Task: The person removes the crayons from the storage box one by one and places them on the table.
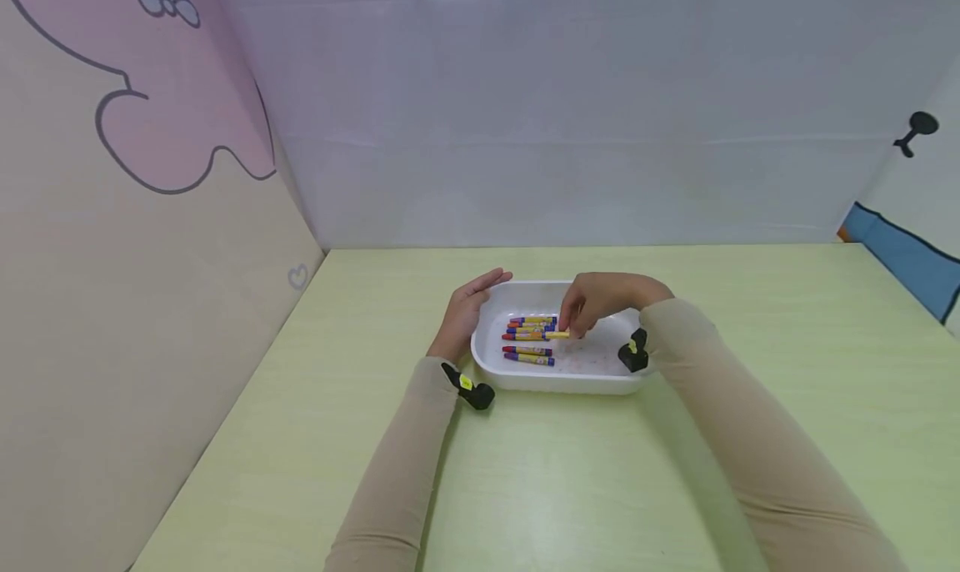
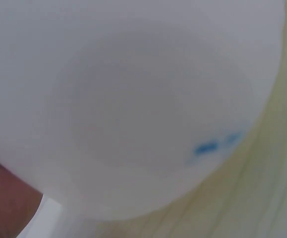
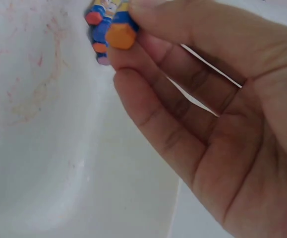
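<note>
Right hand (image 1: 600, 301) is over the white tray (image 1: 592, 380) on the green table (image 1: 525, 489), fingers (image 3: 148, 106) curled and pinching the end of a yellow crayon (image 1: 551, 334) among the crayons (image 1: 528, 355) lying in the tray's left half. Left hand (image 1: 465, 309) rests against the tray's outer left wall, fingers straight, gripping nothing. Left wrist view is only blurred white tray wall.
</note>
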Tool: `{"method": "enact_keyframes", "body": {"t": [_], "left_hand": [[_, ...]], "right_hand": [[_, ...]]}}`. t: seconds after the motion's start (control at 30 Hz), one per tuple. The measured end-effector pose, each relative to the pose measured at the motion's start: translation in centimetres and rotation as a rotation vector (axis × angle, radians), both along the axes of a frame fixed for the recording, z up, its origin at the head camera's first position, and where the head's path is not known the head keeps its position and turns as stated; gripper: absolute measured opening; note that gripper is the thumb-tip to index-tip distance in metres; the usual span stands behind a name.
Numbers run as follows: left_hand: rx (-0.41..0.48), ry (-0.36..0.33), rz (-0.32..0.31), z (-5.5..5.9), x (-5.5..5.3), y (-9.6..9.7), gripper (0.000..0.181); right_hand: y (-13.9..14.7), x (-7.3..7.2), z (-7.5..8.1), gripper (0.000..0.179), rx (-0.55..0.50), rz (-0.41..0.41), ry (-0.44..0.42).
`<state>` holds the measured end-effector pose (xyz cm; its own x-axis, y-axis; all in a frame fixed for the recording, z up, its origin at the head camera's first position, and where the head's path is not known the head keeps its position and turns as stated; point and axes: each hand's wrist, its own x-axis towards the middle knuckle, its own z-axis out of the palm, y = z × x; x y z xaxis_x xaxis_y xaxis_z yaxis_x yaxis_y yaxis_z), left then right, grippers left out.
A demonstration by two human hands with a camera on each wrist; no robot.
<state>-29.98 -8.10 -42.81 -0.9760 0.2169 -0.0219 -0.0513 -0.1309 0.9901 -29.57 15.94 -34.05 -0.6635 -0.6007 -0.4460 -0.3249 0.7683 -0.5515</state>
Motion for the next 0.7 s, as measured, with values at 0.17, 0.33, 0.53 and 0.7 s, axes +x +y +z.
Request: {"method": "enact_keyframes", "body": {"t": [0.17,0.33,0.53,0.7], "left_hand": [[0.009,-0.006,-0.006,-0.1,-0.2,0.0,0.041],[-0.006,-0.013,-0.009,-0.1,-0.2,0.1,0.041],[-0.001,-0.012,-0.013,-0.1,-0.3,0.0,0.042],[0.002,-0.011,-0.019,-0.1,-0.4,0.0,0.042]], "right_hand": [[1.7,0.2,0.9,0.015,-0.009,-0.025,0.029],[3.9,0.6,1.8,0.017,-0.029,-0.081,0.066],[6.4,0.9,2.6,0.021,-0.055,-0.109,0.129],[8.5,1.0,2.5,0.025,-0.075,-0.167,0.16]]}}
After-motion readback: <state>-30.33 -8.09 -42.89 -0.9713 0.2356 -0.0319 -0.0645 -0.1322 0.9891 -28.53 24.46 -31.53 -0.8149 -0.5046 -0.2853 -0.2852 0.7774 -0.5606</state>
